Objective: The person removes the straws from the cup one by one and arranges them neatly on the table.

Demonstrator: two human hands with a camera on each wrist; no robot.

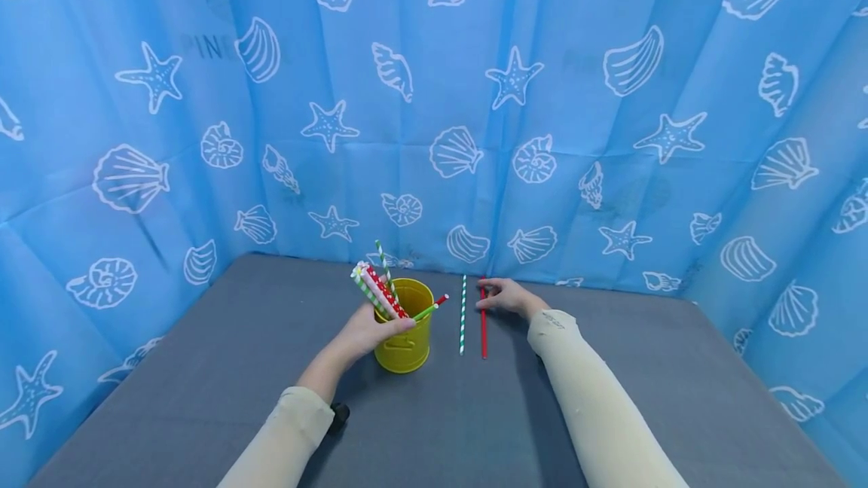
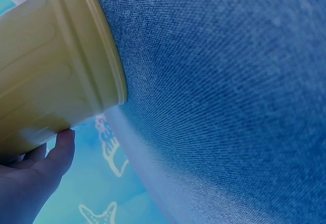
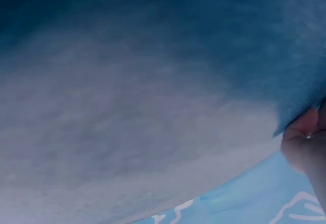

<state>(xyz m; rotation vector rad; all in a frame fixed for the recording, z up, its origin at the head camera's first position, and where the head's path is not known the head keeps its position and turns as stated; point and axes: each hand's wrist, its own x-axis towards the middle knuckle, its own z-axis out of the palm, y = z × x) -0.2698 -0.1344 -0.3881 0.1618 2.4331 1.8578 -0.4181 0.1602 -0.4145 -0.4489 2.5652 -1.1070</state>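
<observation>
A yellow bucket (image 1: 402,352) stands on the table with several paper straws in it: white-and-red patterned ones (image 1: 385,288), green-striped ones and a plain green one (image 1: 426,312). My left hand (image 1: 366,331) holds the bucket from its left side, thumb over the rim against the straws. The left wrist view shows its fingers (image 2: 58,158) bent along the bucket's wall. My right hand (image 1: 508,298) is over a red straw (image 1: 484,337) lying on the table, index finger and thumb apart across its upper part. Just left lies a green-and-white striped straw (image 1: 463,315).
The table (image 1: 610,398) has a grey cloth top. Behind and at both sides hangs a blue curtain (image 1: 420,111) with white shells and starfish, close to the table's far edge. A black band (image 1: 339,416) is at the left wrist.
</observation>
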